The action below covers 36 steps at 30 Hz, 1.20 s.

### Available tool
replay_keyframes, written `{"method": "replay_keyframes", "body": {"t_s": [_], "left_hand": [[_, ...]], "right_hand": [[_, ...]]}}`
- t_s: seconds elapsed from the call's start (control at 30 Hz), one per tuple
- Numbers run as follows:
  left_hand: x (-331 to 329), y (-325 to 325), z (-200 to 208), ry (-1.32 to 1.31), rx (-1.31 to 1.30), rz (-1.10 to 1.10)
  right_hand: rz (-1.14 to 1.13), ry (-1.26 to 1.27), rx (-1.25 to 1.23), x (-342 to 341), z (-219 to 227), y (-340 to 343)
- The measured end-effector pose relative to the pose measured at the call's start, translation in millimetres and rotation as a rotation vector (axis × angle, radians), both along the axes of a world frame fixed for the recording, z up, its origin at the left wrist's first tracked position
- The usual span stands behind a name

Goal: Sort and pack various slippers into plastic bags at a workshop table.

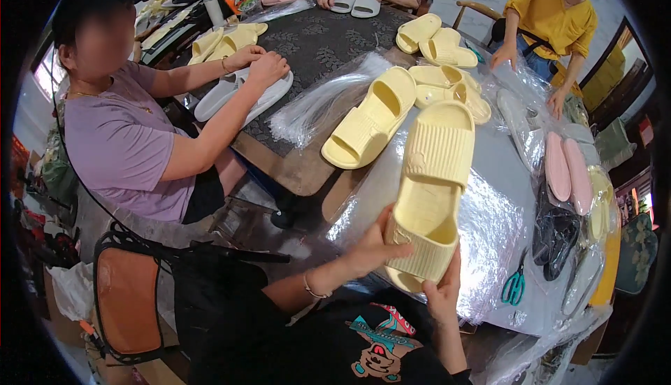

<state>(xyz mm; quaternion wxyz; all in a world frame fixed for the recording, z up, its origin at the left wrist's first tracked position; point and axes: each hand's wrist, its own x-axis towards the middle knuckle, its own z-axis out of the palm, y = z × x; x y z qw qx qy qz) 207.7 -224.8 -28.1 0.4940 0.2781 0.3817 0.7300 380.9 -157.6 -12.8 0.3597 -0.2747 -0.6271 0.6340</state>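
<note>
Yellow slides point(428, 200) in head view, held up over the near side of the table point(500, 182), no wrap on them. Left hand point(374, 248) grips their left side, right hand point(444, 293) grips the near end. Progress, my read: partial. Black pair point(556, 234) and pale slide point(583, 280) at right look wrapped; another yellow pair point(370, 119) ahead is bare, loose clear film point(328, 100) beside it.

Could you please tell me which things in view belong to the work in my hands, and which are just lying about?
Belonging:
- yellow slides, held by the left hand and right hand
- perhaps the pile of clear plastic, untouched

Apparently lying about:
- teal-handled scissors
- pink slippers
- orange-backed chair
</note>
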Motion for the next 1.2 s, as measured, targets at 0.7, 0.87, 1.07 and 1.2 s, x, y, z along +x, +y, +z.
{"method": "replay_keyframes", "body": {"t_s": [0.7, 0.87, 1.07, 1.2], "left_hand": [[-224.5, 17.6, 30.3, 1.541, -0.369, 0.936], [-52.4, 23.7, -5.2, 1.415, -0.072, 0.281], [22.4, 34.1, -36.9, 1.530, -0.053, 0.013], [22.5, 38.4, -58.7, 1.827, -0.141, 0.061]], "right_hand": [[0.068, -0.936, 0.935, 19.3, -51.7, 41.3], [0.078, -1.005, 0.843, 15.3, -47.0, 39.7], [0.078, -0.961, 0.884, 17.3, -53.0, 42.5], [0.055, -0.953, 0.896, 14.2, -52.6, 40.3]]}}
